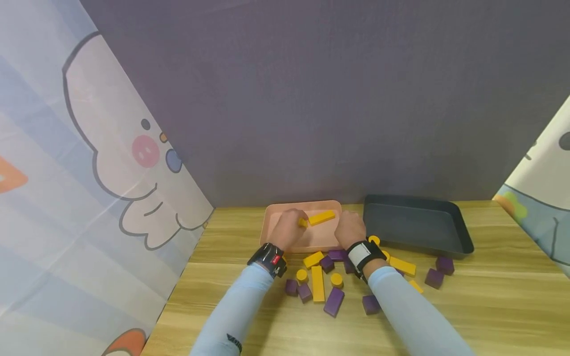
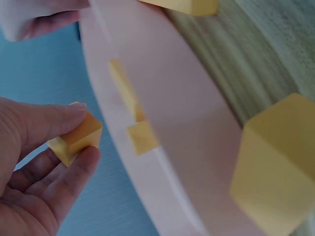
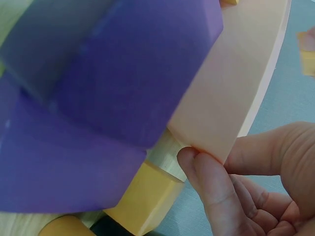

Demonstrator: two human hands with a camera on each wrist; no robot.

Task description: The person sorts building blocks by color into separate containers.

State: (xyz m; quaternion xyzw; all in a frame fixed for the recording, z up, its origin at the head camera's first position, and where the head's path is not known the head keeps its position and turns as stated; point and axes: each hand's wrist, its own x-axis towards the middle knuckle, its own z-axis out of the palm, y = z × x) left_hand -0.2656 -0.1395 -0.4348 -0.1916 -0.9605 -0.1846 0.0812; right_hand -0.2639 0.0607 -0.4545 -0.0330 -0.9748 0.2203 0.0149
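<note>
A pink tray point(image 1: 307, 247) stands at the back of the table. Over its left part is my left hand point(image 1: 289, 230), with thumb and fingers pinching a yellow cube point(image 2: 78, 137). A long yellow block point(image 1: 322, 217) lies in the tray; the left wrist view also shows a small yellow block point(image 2: 142, 137) by one end of it. At the tray's right side, my right hand point(image 1: 350, 230) pinches the wall between thumb and fingers point(image 3: 211, 182), as the right wrist view shows.
Right of the pink tray stands a black tray point(image 1: 414, 222). In front lie several yellow and purple blocks, among them a long yellow block point(image 1: 318, 284), a purple block point(image 1: 334, 301) and a yellow cylinder point(image 1: 336, 280). A grey panel point(image 1: 311, 123) rises behind the table.
</note>
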